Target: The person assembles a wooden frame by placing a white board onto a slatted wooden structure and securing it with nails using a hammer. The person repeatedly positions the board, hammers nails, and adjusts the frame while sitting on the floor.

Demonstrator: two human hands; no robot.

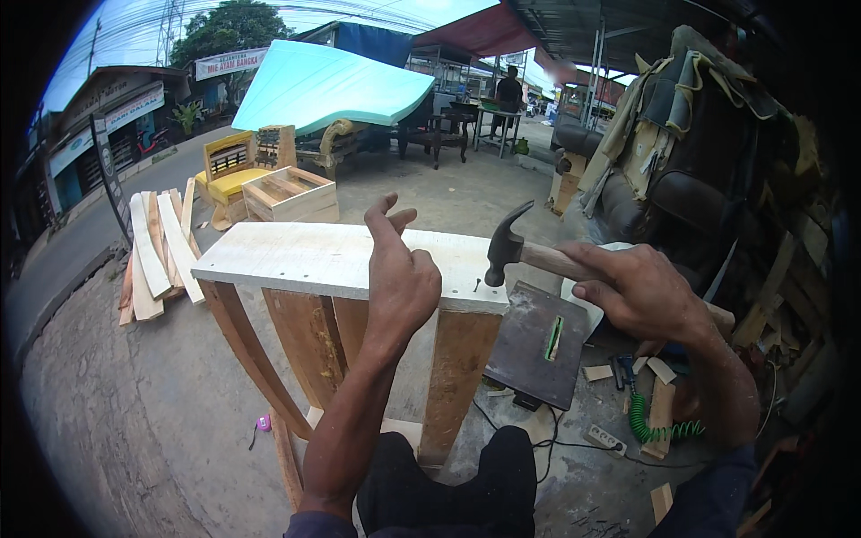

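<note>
Shows lettering on banner point(230, 63). Grips hammer point(544, 258) in closed right hand point(647, 291), pointing head-left, sloping down rightward. Has left hand point(404, 280) half-open, empty.

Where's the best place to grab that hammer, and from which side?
Probably by its wooden handle, from the right: the dark head sits at the left end, and the long, slim shaft suits a wrapped grip. The right hand holds it there.
</note>
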